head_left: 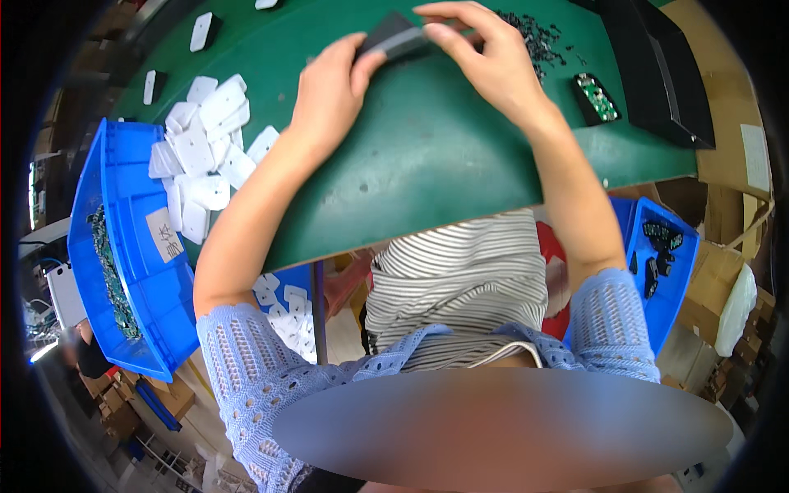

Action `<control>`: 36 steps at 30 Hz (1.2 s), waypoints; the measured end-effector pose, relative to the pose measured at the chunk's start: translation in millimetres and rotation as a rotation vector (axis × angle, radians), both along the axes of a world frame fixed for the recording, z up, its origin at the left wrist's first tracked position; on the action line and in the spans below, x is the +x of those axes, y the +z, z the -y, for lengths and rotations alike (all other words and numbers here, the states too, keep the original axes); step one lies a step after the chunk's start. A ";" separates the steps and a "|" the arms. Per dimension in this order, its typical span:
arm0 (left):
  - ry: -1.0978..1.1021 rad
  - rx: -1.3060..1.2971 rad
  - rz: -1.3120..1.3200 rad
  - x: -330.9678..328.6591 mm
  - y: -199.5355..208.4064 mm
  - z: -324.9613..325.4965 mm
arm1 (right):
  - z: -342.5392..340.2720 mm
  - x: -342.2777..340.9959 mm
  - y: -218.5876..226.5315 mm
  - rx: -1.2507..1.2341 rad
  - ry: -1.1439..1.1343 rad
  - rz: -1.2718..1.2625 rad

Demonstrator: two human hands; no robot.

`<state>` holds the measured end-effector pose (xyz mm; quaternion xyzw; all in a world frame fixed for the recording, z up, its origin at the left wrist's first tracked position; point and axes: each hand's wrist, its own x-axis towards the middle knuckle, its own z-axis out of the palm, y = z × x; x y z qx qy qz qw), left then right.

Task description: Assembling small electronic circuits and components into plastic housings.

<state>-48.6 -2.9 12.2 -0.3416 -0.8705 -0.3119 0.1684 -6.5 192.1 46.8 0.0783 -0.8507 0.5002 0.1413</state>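
Both hands are raised over the far middle of a green tabletop (394,172). Between them is a dark grey, box-like casing (389,34), blurred by motion. My left hand (333,86) is closed on its left end, thumb toward me. My right hand (491,62) has thumb and forefinger curled at the casing's right end; blur hides the exact contact. Just beyond the right hand lie scattered small black parts (538,41). A black shell with a green circuit board (597,97) rests on the table to the right.
White plastic covers (201,144) are heaped at left, beside a blue bin (148,271) of circuit boards. White-and-black casings (203,33) stand at the far left. A black open box (657,74) is at the right edge, above another blue bin (667,283) with dark parts.
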 end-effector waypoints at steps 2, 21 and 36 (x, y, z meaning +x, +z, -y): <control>0.194 0.114 0.673 -40.8 19.7 -23.0 | -15.9 -15.4 -25.7 -0.107 0.074 -0.629; 0.263 0.092 0.547 -152.1 35.7 74.7 | -16.4 -6.9 -5.1 0.297 -0.060 -0.477; 0.372 -0.627 0.099 -32.3 15.2 158.5 | -30.6 -15.4 -29.9 0.047 -0.141 -0.262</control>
